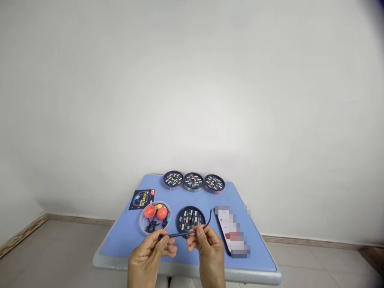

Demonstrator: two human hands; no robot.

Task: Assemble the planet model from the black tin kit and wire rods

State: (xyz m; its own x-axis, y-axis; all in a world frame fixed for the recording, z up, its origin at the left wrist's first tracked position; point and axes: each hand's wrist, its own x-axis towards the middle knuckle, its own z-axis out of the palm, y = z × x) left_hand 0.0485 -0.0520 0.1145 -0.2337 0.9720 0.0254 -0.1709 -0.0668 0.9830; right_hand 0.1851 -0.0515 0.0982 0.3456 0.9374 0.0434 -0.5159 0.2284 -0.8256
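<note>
A thin black rod (182, 233) with a curved end is held between my two hands above the table's near edge. My left hand (150, 252) pinches its left end, where a small dark knob shows at the fingertips. Farther along, my right hand (207, 250) grips it between thumb and fingers, and the bent tip rises past them. Just behind the rod lies a round black lid (190, 212) printed with coloured planets and white labels. To its left a clear round tub (141, 222) holds orange half-balls (162, 213), a yellow ball (159, 207) and small black parts (152, 226).
Three round tins (193, 181) with planet-printed tops stand in a row at the back of the blue table (120, 244). A black printed card (141, 199) lies at the left. A phone (232, 232) with a blurred screen lies at the right. Behind is a white wall.
</note>
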